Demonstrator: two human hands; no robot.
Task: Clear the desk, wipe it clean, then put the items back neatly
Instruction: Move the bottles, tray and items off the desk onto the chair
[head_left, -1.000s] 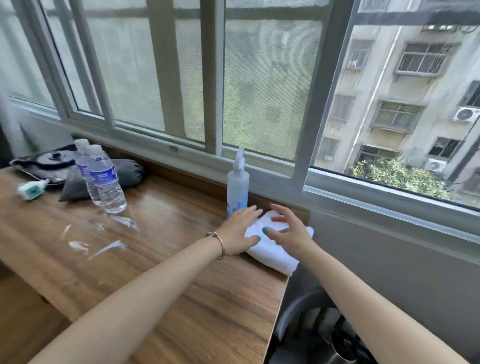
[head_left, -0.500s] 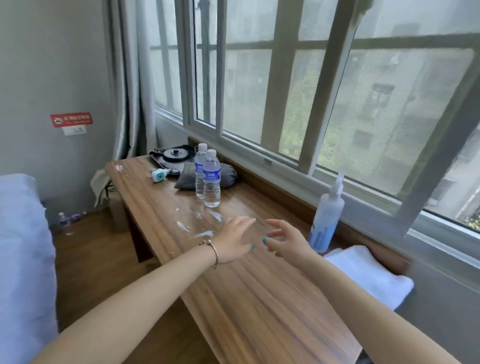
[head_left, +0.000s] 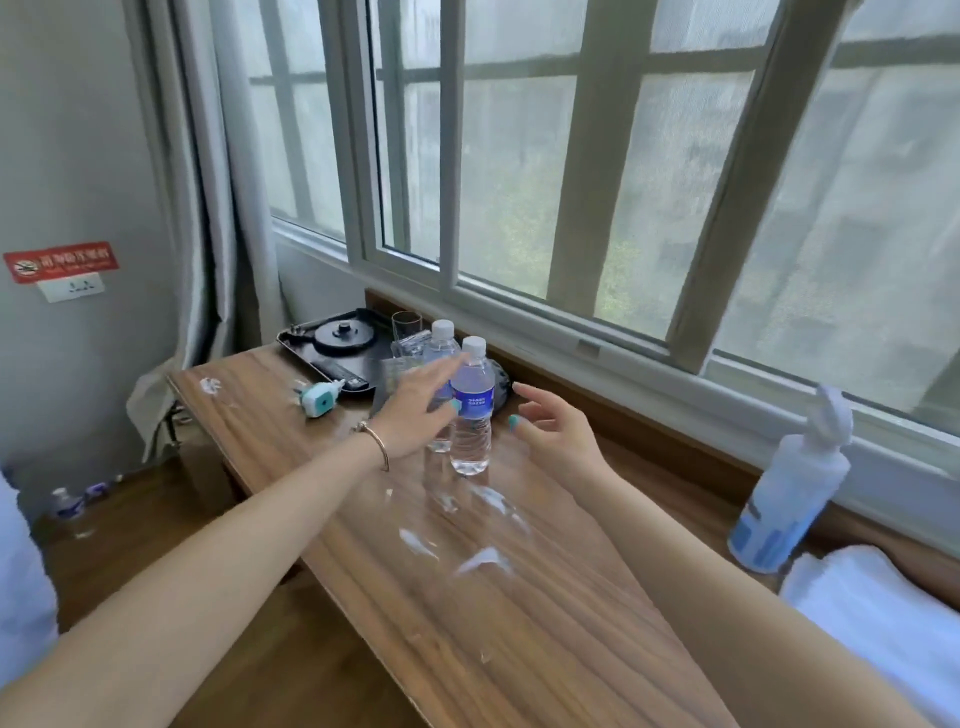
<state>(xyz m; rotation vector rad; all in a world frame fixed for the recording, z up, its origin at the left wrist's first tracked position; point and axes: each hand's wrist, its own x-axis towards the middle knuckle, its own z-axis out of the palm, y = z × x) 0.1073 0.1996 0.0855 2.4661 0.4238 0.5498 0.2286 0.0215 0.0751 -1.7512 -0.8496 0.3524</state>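
Both hands have left the towel and reached the water bottles, nothing grabbed yet.

Left hand (head_left: 415, 410), fingers straight, is right against the two water bottles (head_left: 470, 410) at the far end of the desk (head_left: 545, 623); right hand (head_left: 550, 423) hovers loosely open just beside them. I'd wrap low on each, one per hand, and lift straight up, since white smears (head_left: 483, 561) sit close and the towel (head_left: 878, 618) waits by the spray bottle (head_left: 789, 499).

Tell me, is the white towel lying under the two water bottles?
No, the white towel lies at the desk's right end beside the spray bottle, apart from the two water bottles.
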